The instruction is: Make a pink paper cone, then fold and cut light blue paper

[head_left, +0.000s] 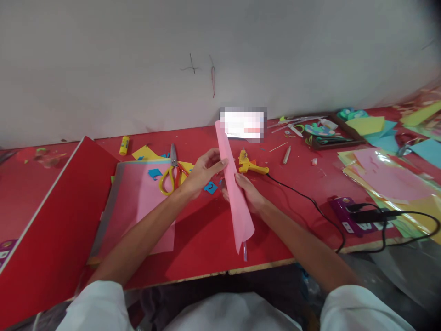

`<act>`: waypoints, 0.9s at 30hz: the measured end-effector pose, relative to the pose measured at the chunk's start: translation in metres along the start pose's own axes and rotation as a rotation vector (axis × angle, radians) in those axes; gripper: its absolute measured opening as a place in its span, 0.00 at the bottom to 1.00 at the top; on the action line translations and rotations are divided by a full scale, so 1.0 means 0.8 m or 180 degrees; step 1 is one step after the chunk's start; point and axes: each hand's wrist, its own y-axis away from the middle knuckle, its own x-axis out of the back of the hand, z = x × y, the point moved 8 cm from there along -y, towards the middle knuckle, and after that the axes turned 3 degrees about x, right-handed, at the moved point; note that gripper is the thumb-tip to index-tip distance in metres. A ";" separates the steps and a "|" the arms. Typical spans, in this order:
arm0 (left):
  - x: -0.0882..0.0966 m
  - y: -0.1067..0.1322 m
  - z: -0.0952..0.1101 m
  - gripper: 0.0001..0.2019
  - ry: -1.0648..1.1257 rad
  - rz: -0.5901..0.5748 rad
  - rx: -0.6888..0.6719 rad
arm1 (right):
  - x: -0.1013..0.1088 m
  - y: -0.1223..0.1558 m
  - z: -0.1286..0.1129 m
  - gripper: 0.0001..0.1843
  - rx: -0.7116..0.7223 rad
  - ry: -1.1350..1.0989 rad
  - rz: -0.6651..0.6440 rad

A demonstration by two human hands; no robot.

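A sheet of pink paper (231, 181), rolled into a loose tube, is held above the red table between my two hands. My left hand (209, 170) grips it from the left, thumb on top and fingers curled at its edge. On the other side, my right hand (248, 192) closes round the tube, its thumb on the paper and some fingers hidden beneath. Below the tube's near end shows a clear stick (245, 252). Just beyond my right hand lies a yellow glue gun (252, 164). Scissors (172, 172) with yellow and red handles rest left of my left hand.
Pink sheets (151, 211) lie at left beside an upright red board (58, 230). A glue stick (124, 145) stands behind. Toward the right are a purple power strip (347, 220) with black cables, a brown tray (336, 143) and coloured papers (389, 174). A blurred screen (243, 124) leans against the wall.
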 end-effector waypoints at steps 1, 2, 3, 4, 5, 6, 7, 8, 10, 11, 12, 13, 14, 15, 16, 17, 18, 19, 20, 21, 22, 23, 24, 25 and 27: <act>0.004 -0.001 0.003 0.22 -0.0011 0.0093 -0.0103 | 0.001 0.000 -0.001 0.29 0.0022 0.0024 0.0028; 0.011 -0.002 0.006 0.21 0.0001 0.0229 -0.0212 | 0.002 -0.001 -0.003 0.28 0.0047 0.0049 0.0036; 0.020 -0.004 0.008 0.21 0.0023 0.0393 -0.0302 | 0.001 -0.001 -0.005 0.28 0.0075 0.0067 0.0021; 0.028 -0.005 0.009 0.20 0.0042 0.0562 -0.0358 | 0.000 -0.001 -0.007 0.28 0.0106 0.0074 -0.0016; 0.037 -0.007 0.008 0.19 0.0065 0.0707 -0.0376 | -0.002 -0.001 -0.009 0.28 0.0141 0.0074 -0.0071; 0.043 -0.008 0.007 0.20 0.0088 0.0811 -0.0356 | -0.005 -0.001 -0.011 0.28 0.0172 0.0077 -0.0135; 0.048 -0.009 0.005 0.22 0.0099 0.0883 -0.0311 | -0.008 0.000 -0.012 0.29 0.0197 0.0081 -0.0194; 0.051 -0.010 0.003 0.25 0.0089 0.0918 -0.0247 | -0.010 0.000 -0.013 0.29 0.0213 0.0085 -0.0239; 0.053 -0.009 0.000 0.30 0.0001 0.0933 -0.0092 | -0.013 0.001 -0.013 0.29 0.0213 0.0103 -0.0292; 0.052 -0.009 -0.001 0.32 -0.0078 0.0929 -0.0016 | -0.014 0.001 -0.013 0.30 0.0199 0.0113 -0.0302; 0.051 -0.008 -0.001 0.33 -0.0175 0.0918 0.0035 | -0.014 0.001 -0.012 0.30 0.0180 0.0123 -0.0304; 0.049 -0.007 -0.001 0.33 -0.0262 0.0891 0.0040 | -0.014 0.001 -0.011 0.30 0.0158 0.0134 -0.0305; 0.046 -0.007 0.001 0.32 -0.0310 0.0847 -0.0005 | -0.013 0.001 -0.011 0.30 0.0135 0.0142 -0.0309; 0.044 -0.007 0.002 0.30 -0.0309 0.0790 -0.0086 | -0.013 0.001 -0.010 0.30 0.0120 0.0143 -0.0306; 0.040 -0.007 0.003 0.26 -0.0264 0.0706 -0.0171 | -0.011 0.001 -0.009 0.31 0.0109 0.0137 -0.0295; 0.036 -0.008 0.003 0.21 -0.0176 0.0599 -0.0231 | -0.010 0.000 -0.008 0.31 0.0085 0.0136 -0.0285; 0.031 -0.009 0.001 0.18 -0.0070 0.0459 -0.0224 | -0.009 0.000 -0.007 0.31 0.0048 0.0139 -0.0286; 0.026 -0.010 -0.003 0.18 0.0026 0.0297 -0.0146 | -0.008 0.000 -0.005 0.31 0.0005 0.0146 -0.0292; 0.019 -0.010 -0.009 0.21 0.0084 0.0118 -0.0015 | -0.007 -0.001 -0.003 0.32 -0.0035 0.0154 -0.0292; 0.013 -0.009 -0.014 0.23 0.0100 -0.0056 0.0135 | -0.007 -0.001 -0.001 0.32 -0.0064 0.0160 -0.0285; 0.007 -0.008 -0.017 0.25 0.0087 -0.0204 0.0260 | -0.006 -0.002 0.000 0.33 -0.0082 0.0161 -0.0274; 0.002 -0.006 -0.019 0.28 0.0049 -0.0321 0.0335 | -0.004 -0.003 0.002 0.33 -0.0094 0.0153 -0.0250; -0.001 -0.004 -0.018 0.31 -0.0004 -0.0402 0.0357 | -0.001 -0.004 0.004 0.33 -0.0105 0.0132 -0.0198; -0.004 -0.001 -0.017 0.33 -0.0067 -0.0464 0.0352 | 0.002 -0.005 0.005 0.33 -0.0114 0.0104 -0.0108; -0.009 0.002 -0.014 0.36 -0.0189 -0.0581 0.0346 | 0.014 -0.007 0.009 0.33 -0.0121 0.0054 0.0162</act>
